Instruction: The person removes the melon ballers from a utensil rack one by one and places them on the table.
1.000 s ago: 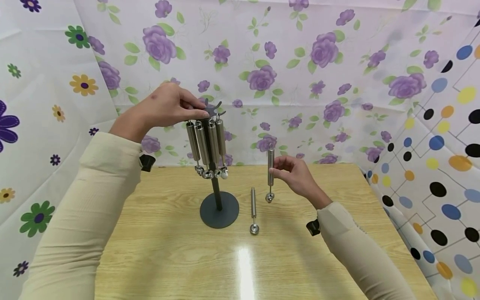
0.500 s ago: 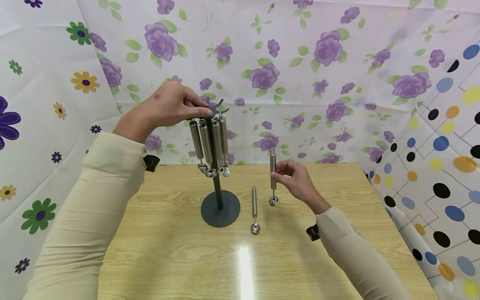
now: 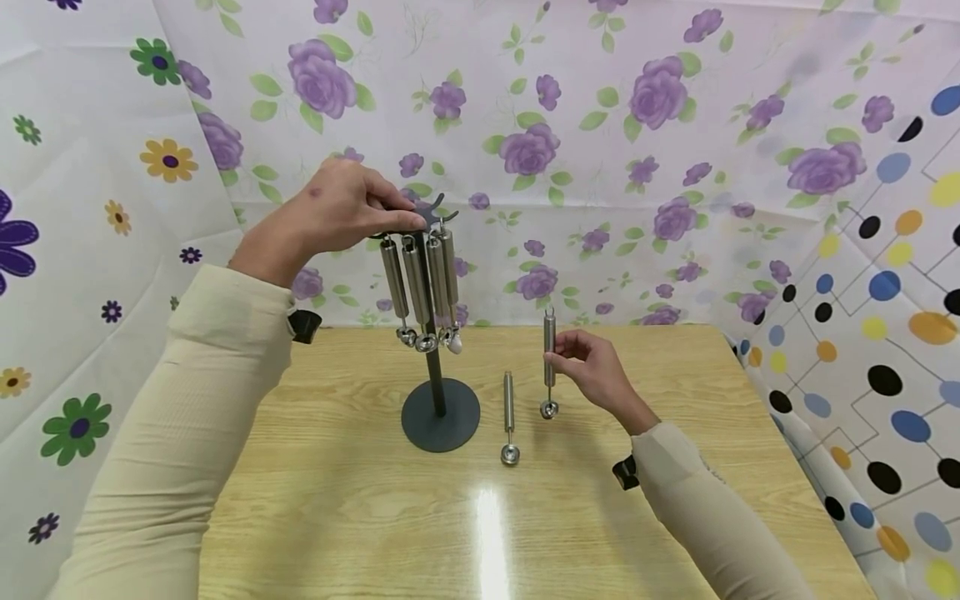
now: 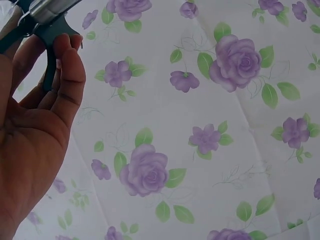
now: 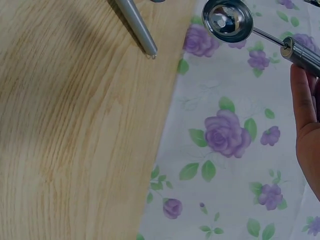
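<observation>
My left hand (image 3: 352, 204) pinches the top of a dark grey hook stand (image 3: 440, 417), its thumb and fingers around the hooked arms. Several steel utensils (image 3: 415, 287) with round ends hang from the hooks. In the left wrist view, the curled fingers of the left hand (image 4: 40, 112) meet a dark hook (image 4: 50, 65). My right hand (image 3: 592, 367) pinches a steel melon baller (image 3: 550, 350) by its handle, upright with the bowl downward, apart from the stand. Its shiny bowl (image 5: 228, 21) shows in the right wrist view. A second melon baller (image 3: 509, 408) lies on the table between stand and right hand.
The wooden table (image 3: 337, 517) ends at the back against a purple-flowered cloth (image 3: 585, 167). A dotted cloth (image 3: 885, 333) hangs along the right side, and a white flowered cloth (image 3: 97, 275) along the left.
My right hand has moved down a little with the melon baller, toward the table. The left hand keeps its hold on the stand's top.
</observation>
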A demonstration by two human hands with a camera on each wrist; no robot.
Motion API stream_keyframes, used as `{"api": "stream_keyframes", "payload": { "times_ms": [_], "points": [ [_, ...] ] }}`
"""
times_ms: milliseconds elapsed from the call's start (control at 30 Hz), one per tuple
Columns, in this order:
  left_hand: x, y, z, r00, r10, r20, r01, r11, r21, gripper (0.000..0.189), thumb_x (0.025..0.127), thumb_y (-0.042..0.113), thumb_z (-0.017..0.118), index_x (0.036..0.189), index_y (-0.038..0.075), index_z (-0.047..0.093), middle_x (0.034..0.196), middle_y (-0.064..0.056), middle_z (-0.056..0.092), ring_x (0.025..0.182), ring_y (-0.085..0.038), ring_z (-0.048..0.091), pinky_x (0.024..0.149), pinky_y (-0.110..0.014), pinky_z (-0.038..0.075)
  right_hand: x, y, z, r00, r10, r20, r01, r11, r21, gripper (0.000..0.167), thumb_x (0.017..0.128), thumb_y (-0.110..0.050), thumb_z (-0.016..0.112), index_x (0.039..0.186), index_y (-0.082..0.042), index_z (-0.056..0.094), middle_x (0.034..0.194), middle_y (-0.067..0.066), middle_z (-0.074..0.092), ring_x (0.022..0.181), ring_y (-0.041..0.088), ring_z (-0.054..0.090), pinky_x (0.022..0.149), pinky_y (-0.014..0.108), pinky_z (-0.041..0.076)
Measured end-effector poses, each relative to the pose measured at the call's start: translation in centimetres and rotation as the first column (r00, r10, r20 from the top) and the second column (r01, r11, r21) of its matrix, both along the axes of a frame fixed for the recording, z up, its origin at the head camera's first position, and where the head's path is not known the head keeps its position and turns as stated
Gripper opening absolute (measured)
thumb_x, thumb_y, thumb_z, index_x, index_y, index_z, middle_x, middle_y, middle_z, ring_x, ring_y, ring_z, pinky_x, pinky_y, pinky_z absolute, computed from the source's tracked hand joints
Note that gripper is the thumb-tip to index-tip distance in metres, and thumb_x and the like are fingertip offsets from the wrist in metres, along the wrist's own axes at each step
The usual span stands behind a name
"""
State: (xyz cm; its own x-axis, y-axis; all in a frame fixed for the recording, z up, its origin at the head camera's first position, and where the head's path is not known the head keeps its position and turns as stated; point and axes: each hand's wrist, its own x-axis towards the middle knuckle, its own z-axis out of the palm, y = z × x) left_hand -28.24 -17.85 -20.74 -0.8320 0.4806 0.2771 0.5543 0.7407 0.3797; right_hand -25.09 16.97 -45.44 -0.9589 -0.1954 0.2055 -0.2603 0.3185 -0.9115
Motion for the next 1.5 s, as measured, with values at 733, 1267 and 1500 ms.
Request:
{"api": "stream_keyframes", "payload": {
  "times_ms": [733, 1267, 1500],
  "points": [
    [-0.6, -0.7, 0.4, 0.988, -0.115, 0.105, 0.117, 0.993, -0.011, 0.029, 0.097, 0.028, 0.069, 0.120, 0.011, 0.075, 0.128, -0.009, 0.067, 0.115, -0.028, 0.064, 0.091, -0.045, 0.050, 0.2, 0.4, -2.2, 0.997, -0.046, 0.069, 0.045, 0.999, 0.013, 0.022, 0.093, -0.015, 0.074, 0.108, 0.000, 0.067, 0.098, 0.012, 0.065, 0.088, 0.022, 0.064, 0.072, 0.031, 0.054],
    [-0.7, -0.5, 0.1, 0.994, -0.099, 0.049, 0.101, 0.995, -0.028, 0.028, 0.097, 0.027, 0.069, 0.118, 0.010, 0.076, 0.127, -0.010, 0.067, 0.116, -0.030, 0.064, 0.099, -0.048, 0.047, -0.1, 0.0, -3.4, 0.993, -0.058, 0.103, 0.058, 0.998, 0.004, 0.026, 0.094, -0.012, 0.073, 0.112, 0.005, 0.066, 0.100, 0.014, 0.065, 0.087, 0.020, 0.063, 0.070, 0.025, 0.053],
    [-0.5, -0.4, 0.3, 0.992, -0.086, 0.093, 0.088, 0.996, -0.016, 0.030, 0.097, 0.027, 0.069, 0.121, 0.010, 0.074, 0.129, -0.011, 0.065, 0.120, -0.031, 0.061, 0.103, -0.049, 0.043, 1.2, -0.7, -1.7, 0.992, -0.067, 0.107, 0.064, 0.997, 0.031, 0.021, 0.094, -0.004, 0.069, 0.109, 0.011, 0.064, 0.097, 0.016, 0.064, 0.085, 0.023, 0.062, 0.068, 0.024, 0.053]
  ]
}}
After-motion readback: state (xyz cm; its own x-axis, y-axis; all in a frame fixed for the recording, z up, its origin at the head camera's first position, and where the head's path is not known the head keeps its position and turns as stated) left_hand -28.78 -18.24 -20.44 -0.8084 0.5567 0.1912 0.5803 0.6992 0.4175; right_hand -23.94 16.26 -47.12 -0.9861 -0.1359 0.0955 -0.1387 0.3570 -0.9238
